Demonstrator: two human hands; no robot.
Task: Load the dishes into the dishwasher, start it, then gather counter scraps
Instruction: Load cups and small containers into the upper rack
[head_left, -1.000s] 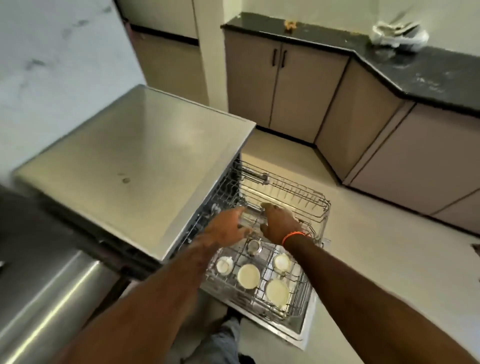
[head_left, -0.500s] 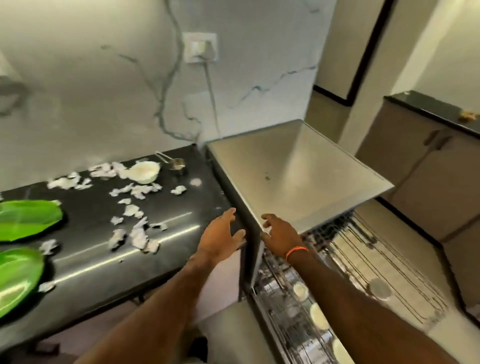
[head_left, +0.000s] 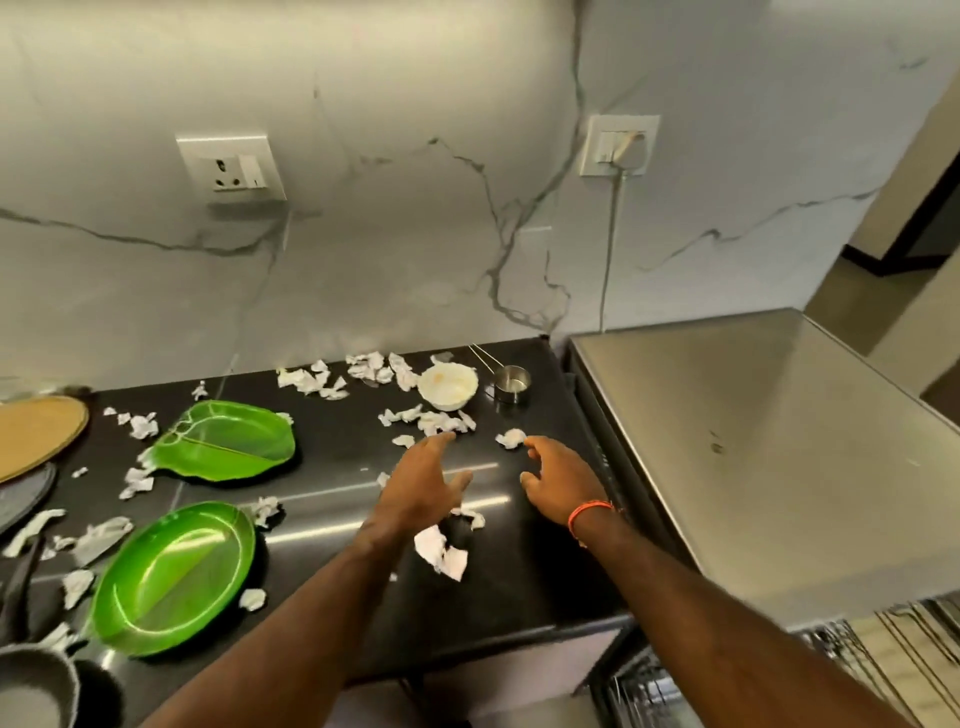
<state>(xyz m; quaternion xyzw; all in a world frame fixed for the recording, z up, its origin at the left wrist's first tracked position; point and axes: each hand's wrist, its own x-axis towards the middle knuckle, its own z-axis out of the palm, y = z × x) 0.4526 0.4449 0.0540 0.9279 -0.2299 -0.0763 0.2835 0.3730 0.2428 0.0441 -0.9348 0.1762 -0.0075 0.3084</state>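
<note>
Both hands hover over the black counter (head_left: 332, 525), fingers spread, holding nothing. My left hand (head_left: 423, 488) points toward the white bowl (head_left: 448, 385) at the back. My right hand (head_left: 561, 480), an orange band at its wrist, has its fingertips just beside a crumpled paper scrap (head_left: 511, 438). Several more white scraps (head_left: 441, 551) lie scattered across the counter. A small steel measuring cup (head_left: 511, 383) stands right of the bowl. Two green plates lie at the left: a leaf-shaped one (head_left: 223, 441) and an oval one (head_left: 171, 577). The steel dishwasher (head_left: 769, 452) stands at the right, its rack (head_left: 883, 644) pulled out below.
A tan round plate (head_left: 36, 431) and a grey plate (head_left: 26, 493) lie at the far left edge. A dark pan (head_left: 36, 686) sits at the bottom left corner. Two wall sockets (head_left: 231, 169) are on the marble backsplash; a cable runs down from the right one (head_left: 618, 145).
My view has swung left from the dishwasher rack to the counter. Both hands left the rack and now reach out over the counter among the scraps.
</note>
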